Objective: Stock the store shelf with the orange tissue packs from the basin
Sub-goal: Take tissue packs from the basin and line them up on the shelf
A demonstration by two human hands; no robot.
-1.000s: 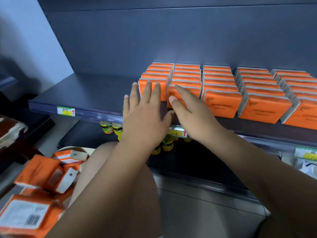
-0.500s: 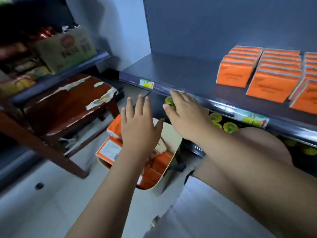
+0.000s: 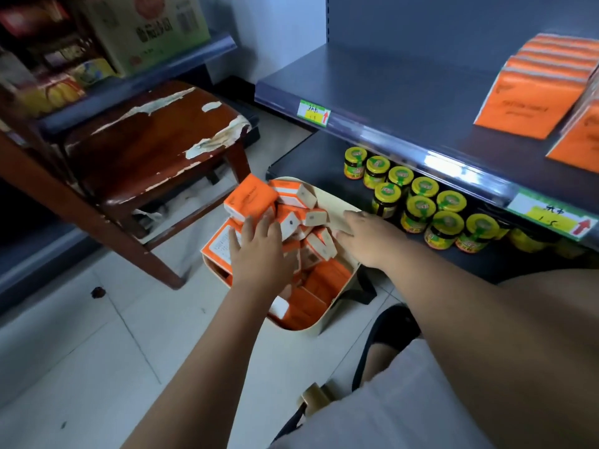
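Tiled floor, hands over basin of orange tissue packs

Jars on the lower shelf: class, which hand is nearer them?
Right. The right hand is at the basin's rim, just beside the jars; the left hand is farther away, over the packs.

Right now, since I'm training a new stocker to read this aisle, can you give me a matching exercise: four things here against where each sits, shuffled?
Things:
1. jars
2. basin
3. stacked tissue packs
4. stool

Places:
A. upper shelf, at the right
B. floor, between stool and jars
C. lower shelf
D. floor, left of the basin

Pairs: 1-C, 2-B, 3-A, 4-D
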